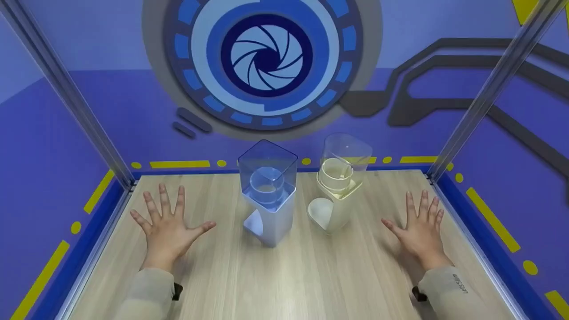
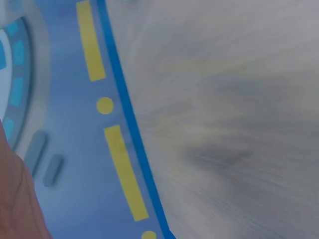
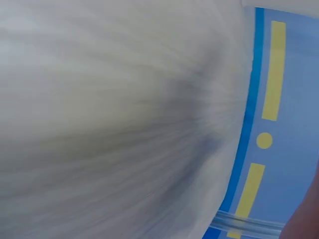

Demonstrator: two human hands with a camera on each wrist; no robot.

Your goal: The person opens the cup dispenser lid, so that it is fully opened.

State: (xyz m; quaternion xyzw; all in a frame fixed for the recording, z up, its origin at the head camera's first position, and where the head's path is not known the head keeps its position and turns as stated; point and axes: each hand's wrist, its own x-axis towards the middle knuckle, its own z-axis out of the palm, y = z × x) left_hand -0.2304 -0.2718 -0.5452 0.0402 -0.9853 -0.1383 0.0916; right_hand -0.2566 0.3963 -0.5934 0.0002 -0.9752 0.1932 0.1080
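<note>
My left hand [image 1: 167,233] is held out over the left part of the table with its fingers spread, holding nothing. On the right side, my right hand [image 1: 422,234] is spread the same way and also holds nothing. Between them stand two upright containers with clear tops. The blue one [image 1: 280,224], nearer my left hand, has a squarish clear upper part, a round inner ring and a spout-like scoop low on its left. The cream one [image 1: 342,213] is built alike, with a rounded scoop at its lower left. Both wrist views catch only a hand's edge.
The pale wood-grain table [image 1: 284,284] ends at a blue back wall [image 1: 115,111] with a large round emblem. Metal posts rise at the left [image 1: 75,98] and right [image 1: 484,102] back corners. Side walls with yellow dashes flank the table.
</note>
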